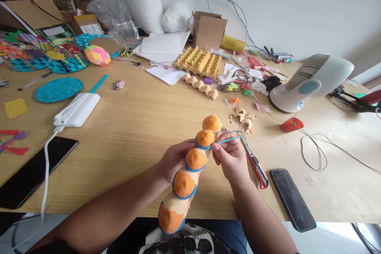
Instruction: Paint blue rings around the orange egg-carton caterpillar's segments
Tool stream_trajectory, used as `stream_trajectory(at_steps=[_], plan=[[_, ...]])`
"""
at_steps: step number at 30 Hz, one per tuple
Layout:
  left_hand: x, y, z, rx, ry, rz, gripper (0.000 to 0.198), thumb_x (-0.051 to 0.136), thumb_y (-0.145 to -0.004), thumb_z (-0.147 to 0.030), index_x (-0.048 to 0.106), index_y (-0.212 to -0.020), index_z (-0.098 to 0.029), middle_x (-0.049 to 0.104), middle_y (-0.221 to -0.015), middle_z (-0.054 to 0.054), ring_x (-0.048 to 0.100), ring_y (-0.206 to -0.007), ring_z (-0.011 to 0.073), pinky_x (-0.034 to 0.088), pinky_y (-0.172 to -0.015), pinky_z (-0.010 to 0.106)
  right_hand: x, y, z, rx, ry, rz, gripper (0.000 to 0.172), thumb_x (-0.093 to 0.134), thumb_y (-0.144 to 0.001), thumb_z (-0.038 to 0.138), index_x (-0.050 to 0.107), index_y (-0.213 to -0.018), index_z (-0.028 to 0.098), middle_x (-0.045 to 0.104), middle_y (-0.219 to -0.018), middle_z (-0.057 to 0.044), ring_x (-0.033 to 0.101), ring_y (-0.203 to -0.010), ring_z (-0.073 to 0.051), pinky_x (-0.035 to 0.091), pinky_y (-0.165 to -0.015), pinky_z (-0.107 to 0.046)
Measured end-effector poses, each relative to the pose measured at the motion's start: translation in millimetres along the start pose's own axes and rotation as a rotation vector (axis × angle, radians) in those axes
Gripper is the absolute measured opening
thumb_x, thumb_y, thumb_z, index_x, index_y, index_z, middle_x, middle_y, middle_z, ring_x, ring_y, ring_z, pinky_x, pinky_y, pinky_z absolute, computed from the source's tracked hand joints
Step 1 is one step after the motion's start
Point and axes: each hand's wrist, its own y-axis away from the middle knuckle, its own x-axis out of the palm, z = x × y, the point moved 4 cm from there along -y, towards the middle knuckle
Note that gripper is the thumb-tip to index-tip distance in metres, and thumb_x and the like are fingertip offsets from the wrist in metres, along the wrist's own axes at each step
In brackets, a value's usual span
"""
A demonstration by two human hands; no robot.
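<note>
Item under work: 1 egg-carton strip (186, 184), held above the near edge of the wooden table (133, 127), at 6 o'clock in the view. It runs on a slant from 7 o'clock up to 1 o'clock. 5 domes are painted orange; blue outlines show around the lower 4.

Left hand (174, 158): fingers closed around the strip from its 9 o'clock side, gripping it at about the 3rd dome from the top.

Right hand (230, 158): at the strip's 3 o'clock side, fingers pinched shut on a thin blue stick (230, 140). The stick lies nearly level; its working end touches the 2nd dome from the top, and its free end points to 3 o'clock.

Surroundings, taken from the strip:
- Red-handled cutter (256, 164), on the table just beside the right hand, at 3 o'clock.
- Dark phone (292, 199), at 4 o'clock, near the table edge.
- Carton scraps (244, 117), at 1 o'clock.
- Red cup (291, 125), on its side, at 2 o'clock; white fan (309, 83) beyond it.
- Yellow egg tray (199, 61), at 12 o'clock, well apart.
- White power bank (77, 109), at 10 o'clock, with its cable running toward a second dark phone (32, 170) at 9 o'clock.
- Teal disc (58, 89), at 10 o'clock, beyond the power bank.
</note>
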Motion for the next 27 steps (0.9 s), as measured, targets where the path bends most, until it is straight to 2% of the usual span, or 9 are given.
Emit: stream_trajectory(at_steps=[6, 13, 19, 23, 27], plan=[[-2.9, -0.7, 0.8, 0.009, -0.015, -0.008, 0.017, 0.073, -0.078, -0.038, 0.075, -0.083, -0.022, 0.066, -0.075, 0.005, 0.060, -0.067, 0.0212, 0.044, -0.069, 0.033, -1.5, 0.4, -2.6, -0.007, -0.019, 0.003, 0.034, 0.086, -0.081, 0.041, 0.057, -0.086, 0.023, 0.057, -0.055, 0.009, 0.043, -0.038, -0.006, 0.033, -0.036, -0.018], [-5.9, 0.2, -1.1, 0.041, -0.040, -0.021, 0.021, 0.068, -0.080, -0.040, 0.077, -0.086, -0.022, 0.070, -0.077, 0.007, 0.063, -0.074, 0.0253, 0.046, -0.071, 0.036, -1.6, -1.3, -5.5, 0.002, -0.062, 0.146, 0.033, 0.084, -0.083, 0.044, 0.060, -0.083, 0.022, 0.059, -0.058, 0.006, 0.052, -0.046, -0.009, 0.043, -0.048, -0.022], [-5.5, -0.6, -0.6, 0.056, -0.008, -0.018, 0.020, 0.069, -0.081, -0.038, 0.078, -0.090, -0.023, 0.073, -0.084, 0.008, 0.068, -0.083, 0.0268, 0.050, -0.078, 0.036, 0.2, 2.7, 3.3, -0.057, 0.060, 0.095, 0.032, 0.082, -0.084, 0.045, 0.060, -0.082, 0.022, 0.060, -0.063, 0.005, 0.053, -0.048, -0.010, 0.045, -0.047, -0.024], [-4.1, 0.8, -1.4, 0.005, 0.012, -0.027, 0.023, 0.070, -0.077, -0.038, 0.080, -0.092, -0.024, 0.074, -0.078, 0.008, 0.068, -0.078, 0.0283, 0.049, -0.074, 0.037, 0.2, 6.9, 8.5, -0.178, 0.157, 0.100, 0.025, 0.080, -0.087, 0.039, 0.062, -0.082, 0.022, 0.065, -0.073, 0.001, 0.057, -0.054, -0.011, 0.047, -0.050, -0.026], [3.0, 3.4, -4.8, -0.018, 0.021, -0.005, 0.022, 0.071, -0.075, -0.039, 0.080, -0.086, -0.023, 0.068, -0.063, 0.007, 0.066, -0.070, 0.0281, 0.050, -0.072, 0.038, -0.9, 8.0, 8.4, -0.250, 0.202, 0.094, 0.022, 0.078, -0.089, 0.036, 0.063, -0.082, 0.023, 0.066, -0.074, 0.000, 0.059, -0.054, -0.011, 0.048, -0.052, -0.027]])
